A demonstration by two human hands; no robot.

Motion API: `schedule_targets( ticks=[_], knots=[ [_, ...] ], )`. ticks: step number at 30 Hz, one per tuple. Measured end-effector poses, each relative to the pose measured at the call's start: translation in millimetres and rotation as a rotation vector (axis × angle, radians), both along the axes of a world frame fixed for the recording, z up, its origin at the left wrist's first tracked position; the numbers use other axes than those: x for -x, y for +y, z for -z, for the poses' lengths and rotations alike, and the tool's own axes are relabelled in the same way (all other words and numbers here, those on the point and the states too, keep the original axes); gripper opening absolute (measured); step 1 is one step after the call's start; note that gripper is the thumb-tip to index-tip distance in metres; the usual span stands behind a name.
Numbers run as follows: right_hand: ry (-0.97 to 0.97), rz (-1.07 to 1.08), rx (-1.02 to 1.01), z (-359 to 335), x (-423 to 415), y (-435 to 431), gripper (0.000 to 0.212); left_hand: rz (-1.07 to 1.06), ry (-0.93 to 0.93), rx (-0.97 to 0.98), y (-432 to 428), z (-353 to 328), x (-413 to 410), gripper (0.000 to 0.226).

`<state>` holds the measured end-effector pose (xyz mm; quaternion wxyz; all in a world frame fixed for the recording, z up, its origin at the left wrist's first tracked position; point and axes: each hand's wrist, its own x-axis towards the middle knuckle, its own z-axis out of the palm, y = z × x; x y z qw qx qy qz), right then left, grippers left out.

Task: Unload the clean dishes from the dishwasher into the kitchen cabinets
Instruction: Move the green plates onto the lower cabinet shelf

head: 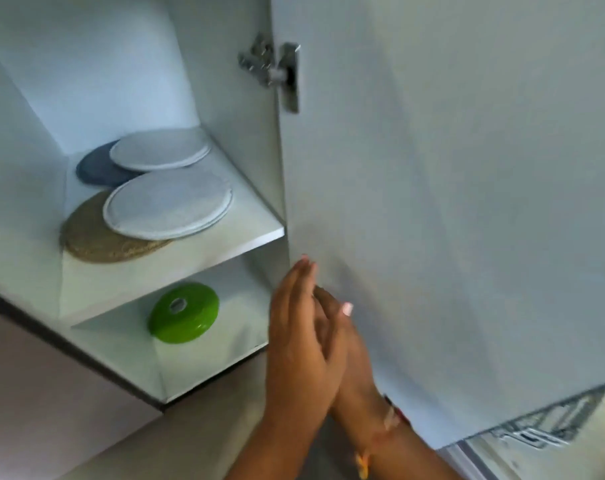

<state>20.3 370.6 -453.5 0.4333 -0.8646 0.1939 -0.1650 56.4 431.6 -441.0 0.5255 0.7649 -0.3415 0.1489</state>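
1. A wall cabinet (pixel 224 81) stands open, and its door (pixel 467 202) is swung out to the right, filling most of the right side of the view. A metal hinge (pixel 269 64) joins the door to the cabinet's right wall near the top.
2. On the upper shelf (pixel 259 233) lie flat round mats. A dark blue mat (pixel 93 169) sits toward the back left corner, with a pale grey mat (pixel 159 148) overlapping its right side.
3. Nearer the front edge of that shelf, a woven tan mat (pixel 93 237) lies at the left, with a small stack of pale grey mats (pixel 167 202) resting partly on it.
4. On the lower shelf (pixel 207 368) there is one glossy green round dish (pixel 185 311) with a pale ring at its centre. It sits near the middle of the shelf, well apart from the hands.
5. Both hands are raised just to the right of the shelves' front right corners, against the inner face of the door. The left hand (pixel 301 334) is in front with its fingers straight and pointing up. The right hand (pixel 349 351) lies behind it and partly overlaps it, fingers loosely extended.
6. The hands are together and neither holds anything. Motion blur hides whether the fingertips actually touch the door.
7. A band (pixel 392 419) circles the right wrist.
8. Under the door's lower edge, at the bottom right, a blurred metal wire rack (pixel 543 427) shows.
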Motion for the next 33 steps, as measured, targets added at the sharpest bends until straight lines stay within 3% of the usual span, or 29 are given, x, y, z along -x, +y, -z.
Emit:
schedule_targets(
  ticks=[2,4,7,10,12,14,18,22,25,28,33],
  knots=[
    [-0.031,0.115,-0.090,-45,45,-4,0.084,0.146,-0.078,0.045,-14,-44,34,0.059],
    [-0.026,0.179,0.014,-75,84,-10,0.097,0.246,-0.165,0.078,-24,-79,57,0.059],
    [-0.194,0.211,0.423,-101,136,-18,0.051,0.303,-0.351,0.112,-38,-118,79,0.053],
    [-0.476,0.462,0.586,-95,179,-13,0.034,0.330,-0.568,0.142,-49,-141,105,0.058],
    [-0.574,0.686,0.606,-101,195,-14,0.037,0.329,-0.703,0.177,-60,-150,124,0.063],
    [-0.613,0.715,0.534,-107,201,-31,0.050,0.282,-0.768,0.162,-73,-152,135,0.070],
    [-0.607,0.533,-0.017,-107,203,-69,0.023,0.118,-0.821,-0.017,-105,-126,136,0.084],
    [-0.541,0.659,-0.111,-73,199,-109,0.019,0.014,-0.915,-0.035,-117,-89,123,0.084],
    [-0.248,0.716,-0.054,-46,192,-151,0.018,0.007,-0.922,-0.018,-119,-82,126,0.083],
    [0.045,0.608,0.011,-15,162,-189,0.028,0.007,-0.898,-0.034,-124,-82,129,0.077],
    [0.230,0.377,0.009,24,93,-220,0.043,-0.066,-0.895,-0.122,-127,-83,132,0.061]
  ],
)
